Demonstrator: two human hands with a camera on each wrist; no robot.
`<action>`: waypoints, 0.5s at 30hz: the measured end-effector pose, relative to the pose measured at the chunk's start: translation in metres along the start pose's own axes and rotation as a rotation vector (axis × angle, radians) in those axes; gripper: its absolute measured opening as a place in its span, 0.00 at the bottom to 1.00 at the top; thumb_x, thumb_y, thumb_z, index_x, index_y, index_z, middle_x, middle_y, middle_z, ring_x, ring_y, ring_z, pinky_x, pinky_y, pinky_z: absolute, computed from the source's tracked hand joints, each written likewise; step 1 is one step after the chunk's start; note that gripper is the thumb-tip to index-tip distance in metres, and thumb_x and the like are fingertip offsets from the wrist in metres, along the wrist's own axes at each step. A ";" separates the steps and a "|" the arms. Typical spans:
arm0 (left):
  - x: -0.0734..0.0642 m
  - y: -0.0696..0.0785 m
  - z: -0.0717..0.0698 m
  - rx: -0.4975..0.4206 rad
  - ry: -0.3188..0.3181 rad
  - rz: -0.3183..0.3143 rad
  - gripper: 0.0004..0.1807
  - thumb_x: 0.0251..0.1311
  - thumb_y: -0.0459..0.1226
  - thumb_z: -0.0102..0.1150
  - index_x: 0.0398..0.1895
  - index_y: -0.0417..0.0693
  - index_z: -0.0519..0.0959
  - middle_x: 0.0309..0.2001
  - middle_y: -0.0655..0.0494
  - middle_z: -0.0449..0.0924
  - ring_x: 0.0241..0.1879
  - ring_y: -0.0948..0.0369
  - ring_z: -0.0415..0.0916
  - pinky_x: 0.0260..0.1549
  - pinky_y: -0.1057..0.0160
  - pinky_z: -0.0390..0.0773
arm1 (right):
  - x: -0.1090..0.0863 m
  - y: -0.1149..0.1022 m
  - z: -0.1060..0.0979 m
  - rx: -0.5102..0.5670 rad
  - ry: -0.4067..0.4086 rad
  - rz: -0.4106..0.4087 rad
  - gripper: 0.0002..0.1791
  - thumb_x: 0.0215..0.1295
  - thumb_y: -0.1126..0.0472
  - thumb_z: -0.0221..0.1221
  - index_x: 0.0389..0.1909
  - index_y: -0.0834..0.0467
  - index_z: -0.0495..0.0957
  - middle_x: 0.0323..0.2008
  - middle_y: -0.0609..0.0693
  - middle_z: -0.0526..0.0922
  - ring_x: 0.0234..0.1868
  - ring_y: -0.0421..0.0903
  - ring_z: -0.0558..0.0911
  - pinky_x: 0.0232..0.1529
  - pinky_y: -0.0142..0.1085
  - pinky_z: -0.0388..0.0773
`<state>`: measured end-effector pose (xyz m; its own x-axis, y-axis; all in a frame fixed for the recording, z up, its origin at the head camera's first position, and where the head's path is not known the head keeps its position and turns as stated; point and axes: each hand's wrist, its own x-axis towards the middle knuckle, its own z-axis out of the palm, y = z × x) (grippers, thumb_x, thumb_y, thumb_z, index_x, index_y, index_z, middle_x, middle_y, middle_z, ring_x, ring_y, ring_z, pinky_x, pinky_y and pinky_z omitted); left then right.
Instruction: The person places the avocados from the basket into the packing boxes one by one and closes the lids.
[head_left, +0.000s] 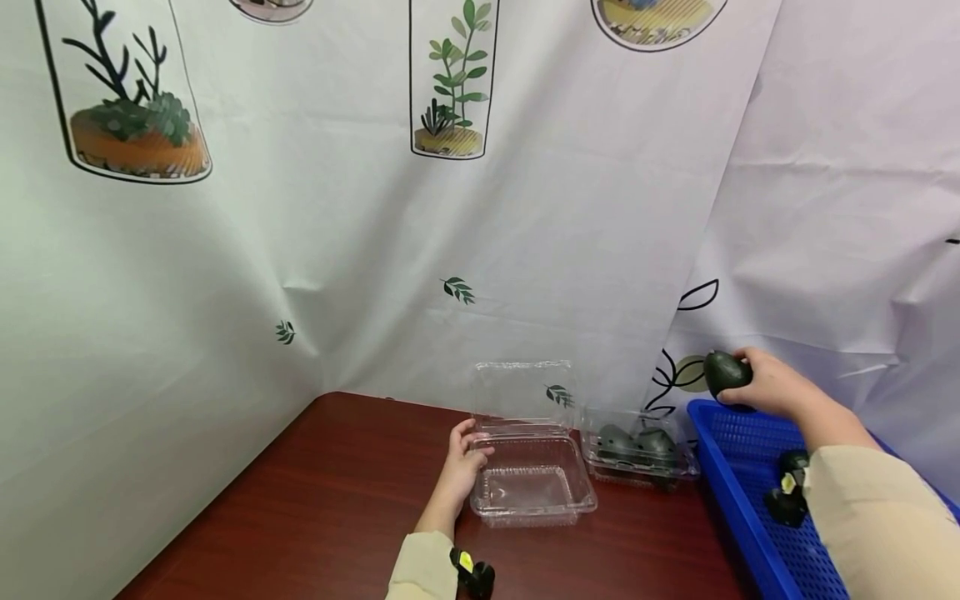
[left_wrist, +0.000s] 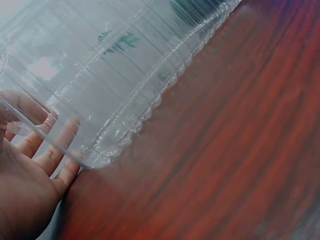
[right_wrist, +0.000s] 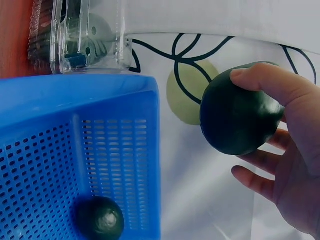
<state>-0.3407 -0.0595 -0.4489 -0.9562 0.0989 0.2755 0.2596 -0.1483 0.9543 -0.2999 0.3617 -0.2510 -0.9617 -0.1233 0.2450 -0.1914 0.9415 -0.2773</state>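
Observation:
My right hand [head_left: 776, 383] grips a dark green avocado [head_left: 726, 373] above the back of the blue basket [head_left: 738, 500]. In the right wrist view the thumb lies across the top of the avocado [right_wrist: 240, 112], with fingers beneath it. At the table's middle, my left hand [head_left: 459, 471] holds the left rim of a clear plastic clamshell box [head_left: 532, 504], thumb over the edge and fingers along the outside. The box's lid [head_left: 522, 396] stands raised at the back, and nothing lies inside. The left wrist view shows the fingers [left_wrist: 55, 152] against the clear wall.
A second clear box [head_left: 637, 471], lid down, holds avocados [head_left: 656, 446] between the first box and the basket. Another avocado [right_wrist: 100, 218] lies in the basket. A white printed curtain [head_left: 360, 250] hangs behind the brown table [head_left: 322, 500].

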 end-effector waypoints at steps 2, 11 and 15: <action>0.001 -0.001 0.000 -0.008 0.001 -0.009 0.36 0.47 0.18 0.40 0.64 0.38 0.49 0.54 0.31 0.64 0.49 0.39 0.71 0.33 0.67 0.69 | 0.000 -0.001 -0.001 -0.002 -0.004 0.007 0.46 0.48 0.51 0.66 0.54 0.82 0.56 0.45 0.79 0.67 0.42 0.68 0.72 0.39 0.56 0.68; 0.001 0.000 -0.001 -0.029 -0.011 -0.006 0.36 0.46 0.17 0.40 0.63 0.35 0.49 0.53 0.29 0.64 0.48 0.36 0.70 0.33 0.65 0.69 | 0.003 -0.011 -0.003 -0.011 0.000 -0.009 0.45 0.48 0.50 0.67 0.53 0.80 0.59 0.43 0.76 0.70 0.39 0.65 0.73 0.38 0.54 0.69; 0.001 0.000 -0.001 -0.018 -0.006 -0.007 0.36 0.47 0.18 0.41 0.63 0.36 0.49 0.54 0.30 0.64 0.49 0.36 0.70 0.33 0.66 0.69 | 0.005 -0.017 -0.002 -0.021 -0.002 -0.019 0.44 0.48 0.50 0.66 0.52 0.80 0.59 0.42 0.76 0.70 0.39 0.65 0.73 0.38 0.54 0.70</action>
<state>-0.3422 -0.0598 -0.4491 -0.9571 0.1054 0.2698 0.2507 -0.1649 0.9539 -0.3009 0.3463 -0.2429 -0.9582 -0.1421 0.2485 -0.2058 0.9453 -0.2531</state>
